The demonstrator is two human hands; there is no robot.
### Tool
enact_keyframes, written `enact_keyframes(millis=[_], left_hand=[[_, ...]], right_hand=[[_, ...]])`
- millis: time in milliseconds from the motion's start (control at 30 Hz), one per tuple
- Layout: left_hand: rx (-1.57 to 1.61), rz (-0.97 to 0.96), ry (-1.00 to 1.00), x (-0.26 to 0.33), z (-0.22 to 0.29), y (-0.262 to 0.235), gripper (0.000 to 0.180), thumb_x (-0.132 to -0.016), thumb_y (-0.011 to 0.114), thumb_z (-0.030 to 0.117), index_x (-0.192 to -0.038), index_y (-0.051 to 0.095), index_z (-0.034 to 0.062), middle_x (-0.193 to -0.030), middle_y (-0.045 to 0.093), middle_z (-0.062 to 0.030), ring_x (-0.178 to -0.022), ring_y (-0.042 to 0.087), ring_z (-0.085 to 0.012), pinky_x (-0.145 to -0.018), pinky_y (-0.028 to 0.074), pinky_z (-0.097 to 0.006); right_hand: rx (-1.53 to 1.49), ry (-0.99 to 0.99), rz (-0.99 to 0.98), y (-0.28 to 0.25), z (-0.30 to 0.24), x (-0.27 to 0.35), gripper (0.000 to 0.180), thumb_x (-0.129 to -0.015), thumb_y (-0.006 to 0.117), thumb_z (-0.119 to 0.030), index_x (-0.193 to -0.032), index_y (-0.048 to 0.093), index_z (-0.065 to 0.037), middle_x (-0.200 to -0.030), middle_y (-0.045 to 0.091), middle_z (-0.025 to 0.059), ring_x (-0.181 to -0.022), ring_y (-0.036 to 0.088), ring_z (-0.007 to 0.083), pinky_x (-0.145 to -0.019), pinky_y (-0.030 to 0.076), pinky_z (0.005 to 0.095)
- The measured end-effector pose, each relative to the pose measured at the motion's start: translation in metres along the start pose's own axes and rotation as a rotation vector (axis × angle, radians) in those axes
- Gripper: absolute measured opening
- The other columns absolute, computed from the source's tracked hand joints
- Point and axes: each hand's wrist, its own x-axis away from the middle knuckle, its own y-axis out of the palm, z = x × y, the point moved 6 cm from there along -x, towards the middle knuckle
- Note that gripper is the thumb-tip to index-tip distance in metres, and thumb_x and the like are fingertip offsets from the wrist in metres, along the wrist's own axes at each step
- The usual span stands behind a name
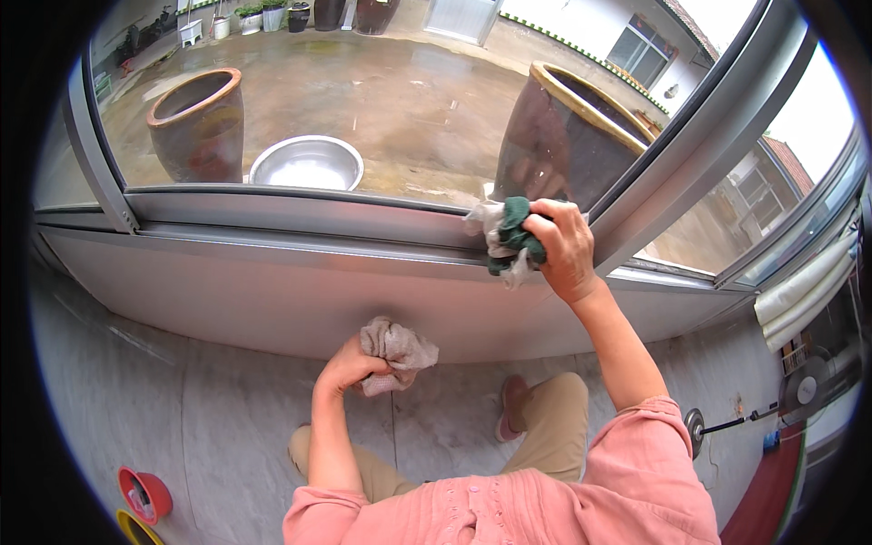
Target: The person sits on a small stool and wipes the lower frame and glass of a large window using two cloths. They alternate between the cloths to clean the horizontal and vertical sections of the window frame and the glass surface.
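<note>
My right hand (565, 250) grips a bunched green and white cloth (514, 238) against the lower right corner of the window frame (345, 214), where the bottom rail meets the slanting upright. Lower down, in front of the pale panel (272, 291) under the window, my left hand (350, 365) is closed round a crumpled light pinkish-grey cloth (396, 352). That cloth hangs apart from the frame. The fingertips of my left hand are partly hidden by its folds.
Through the glass show two large brown jars (198, 132) (568, 136) and a metal basin (307, 165) in a wet yard. Indoors, a red bucket (145, 495) and a yellow-rimmed container (136, 529) stand at lower left. A barbell (736, 422) lies at right, near white rolled fabric (808, 286).
</note>
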Motion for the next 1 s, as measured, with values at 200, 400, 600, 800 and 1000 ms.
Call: enact_keyframes(millis=[200,400,600,800,1000], left_hand=[[0.028,-0.082,-0.037,0.008,0.001,0.007,0.058,-0.067,0.075,0.002,-0.124,0.066,-0.0002,-0.114,0.072,-0.0072,-0.106,0.066,-0.0176,-0.096,0.052,-0.034],[0.210,0.013,0.013,0.045,0.009,0.005,0.063,-0.063,0.077,-0.007,-0.124,0.065,0.0033,-0.117,0.071,-0.0060,-0.110,0.066,-0.0193,-0.100,0.052,-0.036],[0.584,-0.116,0.215,0.078,0.024,0.005,0.076,-0.055,0.082,-0.002,-0.128,0.062,0.0043,-0.124,0.069,-0.0095,-0.117,0.065,-0.0236,-0.105,0.051,-0.039],[0.655,-0.305,0.234,0.078,0.040,0.068,0.090,-0.051,0.087,0.008,-0.137,0.061,-0.0011,-0.131,0.067,-0.0100,-0.123,0.063,-0.0239,-0.111,0.047,-0.039],[0.640,-0.241,0.172,0.062,-0.002,0.061,0.079,-0.057,0.080,-0.006,-0.133,0.063,0.0012,-0.127,0.070,-0.0095,-0.123,0.063,-0.0249,-0.112,0.046,-0.039]], right_hand=[[-1.378,1.313,0.294,-0.019,0.037,0.083,0.042,-0.096,0.073,-0.015,-0.137,0.062,-0.013,-0.130,0.068,0.0029,-0.115,0.068,0.0201,-0.101,0.057,0.0378],[-1.921,1.280,0.245,-0.019,0.014,0.099,0.052,-0.100,0.070,-0.029,-0.146,0.055,-0.011,-0.135,0.066,0.0047,-0.121,0.066,0.0200,-0.103,0.056,0.0397],[-1.449,1.374,0.082,0.008,-0.043,0.076,0.044,-0.091,0.065,0.002,-0.134,0.063,-0.004,-0.125,0.071,0.0073,-0.111,0.070,0.0214,-0.097,0.058,0.0357],[-1.136,1.109,-0.395,0.054,-0.126,0.082,0.072,-0.083,0.076,-0.006,-0.144,0.038,-0.012,-0.120,0.065,0.0093,-0.105,0.066,0.0220,-0.089,0.055,0.0348],[-0.886,0.737,-0.751,0.051,-0.152,0.090,0.074,-0.089,0.075,-0.030,-0.150,0.041,-0.005,-0.154,0.049,0.0213,-0.145,0.046,0.0344,-0.117,0.038,0.0439]])
